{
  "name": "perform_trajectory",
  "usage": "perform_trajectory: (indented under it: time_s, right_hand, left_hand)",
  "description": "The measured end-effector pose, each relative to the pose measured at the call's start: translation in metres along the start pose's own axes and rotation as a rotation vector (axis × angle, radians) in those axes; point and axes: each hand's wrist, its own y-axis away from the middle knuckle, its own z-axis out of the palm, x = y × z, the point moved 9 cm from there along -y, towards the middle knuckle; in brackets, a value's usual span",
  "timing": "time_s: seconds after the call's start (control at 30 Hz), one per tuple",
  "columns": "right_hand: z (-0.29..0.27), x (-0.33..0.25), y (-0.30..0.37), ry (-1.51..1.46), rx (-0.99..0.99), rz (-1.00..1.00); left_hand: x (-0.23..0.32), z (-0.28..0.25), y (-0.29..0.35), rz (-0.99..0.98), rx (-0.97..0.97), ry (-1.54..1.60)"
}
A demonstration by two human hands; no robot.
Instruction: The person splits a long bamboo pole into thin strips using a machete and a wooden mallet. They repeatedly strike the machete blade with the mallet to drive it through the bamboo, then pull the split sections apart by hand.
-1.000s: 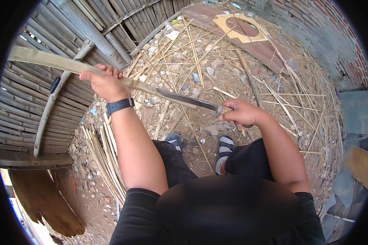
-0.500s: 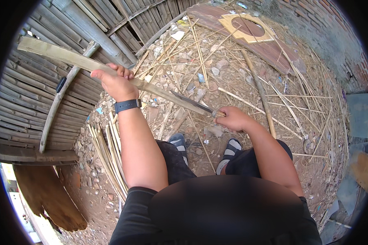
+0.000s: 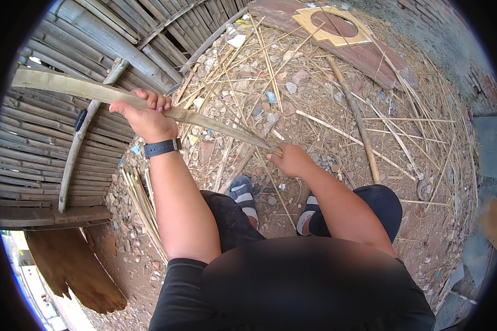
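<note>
My left hand [image 3: 149,117], with a dark watch on its wrist, is closed round a long split bamboo slat [image 3: 215,124]. The slat rises toward the upper left, and its lower end lies close to my right hand. My right hand [image 3: 291,161] is closed on the handle of a knife, which the fingers mostly hide. Its narrow dark blade [image 3: 250,132] lies along the slat's lower end, pointing toward my left hand. Whether the edge is cutting into the bamboo I cannot tell.
Thin bamboo strips [image 3: 270,71] and rubble litter the ground. A pole [image 3: 350,110] lies to the right, and a bundle of strips [image 3: 141,198] rests at my left. A bamboo wall [image 3: 33,154] stands left; a brown board [image 3: 386,69] lies at the far right.
Both hands have shifted left with the slat and the knife. My right hand has moved up a little, and less of the knife shows beside the slat.
</note>
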Motion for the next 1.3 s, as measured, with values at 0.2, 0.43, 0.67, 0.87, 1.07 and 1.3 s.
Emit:
perform_trajectory:
  time_s: [0.2,0.43,0.67,0.87,1.07,1.3]
  right_hand:
    - [0.024,0.038,-0.001,0.006,0.068,-0.033]
    - [0.073,0.098,-0.018,-0.24,-0.216,0.326]
    - [0.056,0.079,-0.021,-0.002,0.041,0.144]
    - [0.024,-0.003,0.002,-0.079,-0.018,0.011]
    - [0.074,0.098,-0.019,0.171,0.045,0.112]
    - [0.083,0.11,-0.016,-0.395,-0.247,0.479]
  left_hand:
    - [-0.003,0.0,-0.002,-0.016,-0.002,0.004]
    - [-0.004,-0.003,0.001,-0.045,-0.008,0.036]
    - [-0.006,0.01,0.005,-0.05,0.019,0.037]
    - [-0.002,-0.01,-0.003,0.005,0.089,-0.002]
    - [-0.003,-0.007,0.0,-0.041,0.06,0.039]
    - [-0.001,0.0,0.002,-0.046,0.055,0.036]
